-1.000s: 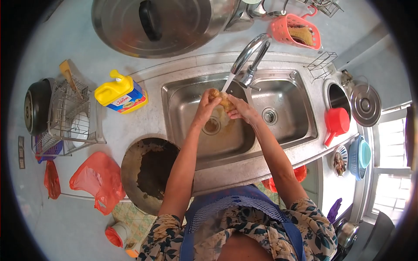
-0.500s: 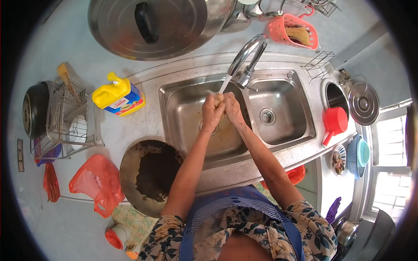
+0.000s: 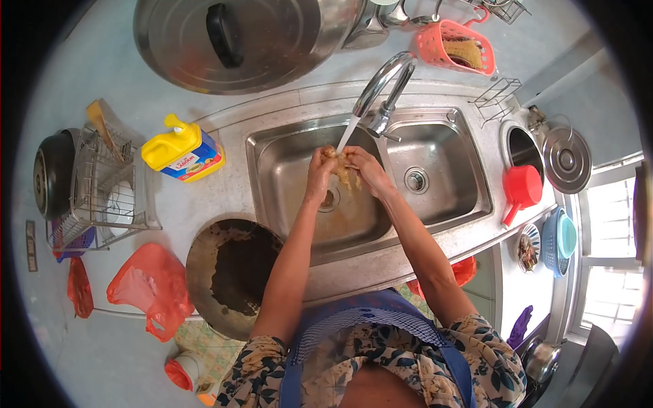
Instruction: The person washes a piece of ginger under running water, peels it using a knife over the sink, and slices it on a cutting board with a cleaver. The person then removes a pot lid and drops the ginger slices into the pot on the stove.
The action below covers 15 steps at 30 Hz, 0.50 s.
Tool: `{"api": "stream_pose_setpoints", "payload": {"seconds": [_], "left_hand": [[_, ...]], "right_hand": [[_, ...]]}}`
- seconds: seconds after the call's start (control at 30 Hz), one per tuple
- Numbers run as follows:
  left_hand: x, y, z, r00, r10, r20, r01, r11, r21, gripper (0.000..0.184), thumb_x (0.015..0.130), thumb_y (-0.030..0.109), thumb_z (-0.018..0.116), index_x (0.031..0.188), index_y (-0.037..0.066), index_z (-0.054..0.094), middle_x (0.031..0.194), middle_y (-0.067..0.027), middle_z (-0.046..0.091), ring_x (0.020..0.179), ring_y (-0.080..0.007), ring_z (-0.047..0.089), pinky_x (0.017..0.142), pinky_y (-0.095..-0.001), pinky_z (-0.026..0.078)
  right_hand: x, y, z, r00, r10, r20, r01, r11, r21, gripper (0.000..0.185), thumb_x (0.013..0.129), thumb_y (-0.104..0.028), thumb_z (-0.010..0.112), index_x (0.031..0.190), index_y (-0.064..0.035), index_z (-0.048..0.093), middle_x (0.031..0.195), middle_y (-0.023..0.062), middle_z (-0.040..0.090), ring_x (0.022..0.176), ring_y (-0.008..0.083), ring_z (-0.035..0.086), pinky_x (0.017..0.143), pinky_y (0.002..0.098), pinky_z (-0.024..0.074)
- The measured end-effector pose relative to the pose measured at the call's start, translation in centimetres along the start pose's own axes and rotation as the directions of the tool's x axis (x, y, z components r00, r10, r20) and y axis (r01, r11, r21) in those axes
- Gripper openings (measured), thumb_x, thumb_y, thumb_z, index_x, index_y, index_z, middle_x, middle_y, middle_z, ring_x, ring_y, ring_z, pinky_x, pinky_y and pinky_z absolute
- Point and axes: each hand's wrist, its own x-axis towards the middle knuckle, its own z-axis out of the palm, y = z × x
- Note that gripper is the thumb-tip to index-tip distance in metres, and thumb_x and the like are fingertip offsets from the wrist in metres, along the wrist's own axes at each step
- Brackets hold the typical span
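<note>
Left hand (image 3: 318, 175): thumb and fingers pinch the top of a tan, ragged piece (image 3: 345, 177).
Right hand (image 3: 368, 171): fingertips pinch its other side.
Change: the hands, no longer squeezed together, stand slightly apart; the piece hangs spread between them, so water probably reaches more of it.
Ragged piece: over the left basin (image 3: 282, 187) (what it is, I cannot tell).
Faucet (image 3: 371, 88): running, its stream falling between the hands.
Counter: wok (image 3: 204, 262) beside the basin.
</note>
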Motion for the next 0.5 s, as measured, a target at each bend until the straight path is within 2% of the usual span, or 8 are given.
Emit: {"api": "stream_pose_setpoints", "payload": {"seconds": [0.03, 0.1, 0.2, 0.23, 0.3, 0.33, 0.4, 0.5], "left_hand": [[0.3, 0.2, -0.5, 0.998, -0.069, 0.005, 0.069, 0.997, 0.032, 0.035, 0.077, 0.006, 0.049, 0.112, 0.003, 0.044, 0.096, -0.0038, 0.051, 0.089, -0.0131, 0.05, 0.078, -0.0282, 0.042], [0.4, 0.0, -0.6, 0.998, -0.041, 0.057, 0.038, 0.998, 0.043, 0.038, 0.075, 0.004, 0.049, 0.112, 0.003, 0.044, 0.097, -0.0035, 0.051, 0.088, -0.0131, 0.05, 0.078, -0.0283, 0.042], [0.4, 0.1, -0.6, 0.992, -0.013, 0.126, 0.007, 0.999, 0.054, 0.042, 0.072, 0.0, 0.051, 0.114, 0.003, 0.045, 0.098, -0.0034, 0.052, 0.089, -0.0131, 0.051, 0.078, -0.0282, 0.042], [0.2, 0.2, -0.6, 0.989, -0.008, 0.145, 0.0, 0.998, 0.057, 0.044, 0.071, -0.001, 0.051, 0.115, 0.002, 0.045, 0.098, -0.0034, 0.052, 0.089, -0.0131, 0.051, 0.078, -0.0281, 0.042], [-0.1, 0.9, 0.0, 0.996, -0.011, 0.086, 0.015, 0.999, -0.041, 0.044, 0.07, -0.002, 0.054, 0.113, 0.003, 0.048, 0.094, -0.0027, 0.054, 0.084, -0.0116, 0.051, 0.075, -0.0246, 0.042], [-0.3, 1.2, 0.4, 0.998, -0.014, 0.055, 0.019, 0.996, -0.091, 0.044, 0.069, -0.002, 0.055, 0.112, 0.003, 0.05, 0.092, -0.0024, 0.054, 0.081, -0.0109, 0.052, 0.073, -0.0229, 0.041], [-0.5, 1.2, 0.7, 1.0, -0.015, -0.004, 0.015, 0.999, -0.05, 0.044, 0.068, -0.002, 0.057, 0.111, 0.003, 0.052, 0.092, -0.0024, 0.055, 0.081, -0.011, 0.052, 0.072, -0.023, 0.042], [-1.1, 1.6, 0.8, 0.998, -0.009, -0.064, 0.01, 1.0, 0.018, 0.043, 0.068, -0.003, 0.059, 0.11, 0.003, 0.054, 0.092, -0.0022, 0.056, 0.081, -0.011, 0.053, 0.071, -0.0231, 0.043]], "right_hand": [[0.1, 0.5, -0.1, 0.995, -0.092, 0.028, 0.094, 0.991, -0.091, 0.017, 0.089, -0.014, 0.046, 0.101, -0.0043, 0.054, 0.085, 0.0, 0.054, 0.076, 0.0078, 0.05, 0.067, 0.0228, 0.042], [0.3, 1.8, -0.6, 0.96, -0.26, 0.101, 0.278, 0.925, -0.261, 0.015, 0.088, -0.011, 0.048, 0.1, -0.0038, 0.054, 0.083, -0.0001, 0.053, 0.076, 0.0067, 0.048, 0.068, 0.0217, 0.0408], [1.2, 2.5, -1.1, 0.957, -0.29, 0.012, 0.27, 0.872, -0.408, 0.015, 0.082, -0.008, 0.053, 0.096, -0.0003, 0.055, 0.078, 0.0007, 0.053, 0.072, 0.0061, 0.047, 0.064, 0.0241, 0.041], [1.5, 2.8, -1.1, 0.952, -0.305, 0.02, 0.285, 0.862, -0.42, 0.013, 0.083, -0.008, 0.052, 0.094, -0.0007, 0.054, 0.077, 0.0009, 0.053, 0.07, 0.0077, 0.047, 0.063, 0.0252, 0.0412], [1.9, 2.6, -0.7, 0.941, -0.336, 0.042, 0.319, 0.839, -0.442, 0.009, 0.085, -0.008, 0.049, 0.092, -0.0015, 0.051, 0.075, 0.0015, 0.052, 0.067, 0.0111, 0.049, 0.06, 0.0276, 0.0415], [1.8, 2.3, -0.3, 0.911, -0.412, 0.028, 0.357, 0.752, -0.554, 0.011, 0.084, -0.009, 0.049, 0.091, -0.001, 0.052, 0.074, 0.0067, 0.053, 0.067, 0.017, 0.051, 0.06, 0.0309, 0.0422], [1.4, 2.0, 0.9, 0.83, -0.557, 0.033, 0.39, 0.537, -0.748, 0.014, 0.082, -0.01, 0.049, 0.09, 0.0001, 0.053, 0.073, 0.017, 0.056, 0.068, 0.0289, 0.056, 0.062, 0.0376, 0.0436], [1.7, 2.7, 1.8, 0.859, -0.508, -0.059, 0.356, 0.676, -0.646, 0.016, 0.081, -0.012, 0.046, 0.089, 0.001, 0.052, 0.076, 0.0244, 0.054, 0.073, 0.0389, 0.054, 0.065, 0.0422, 0.0429]]}}
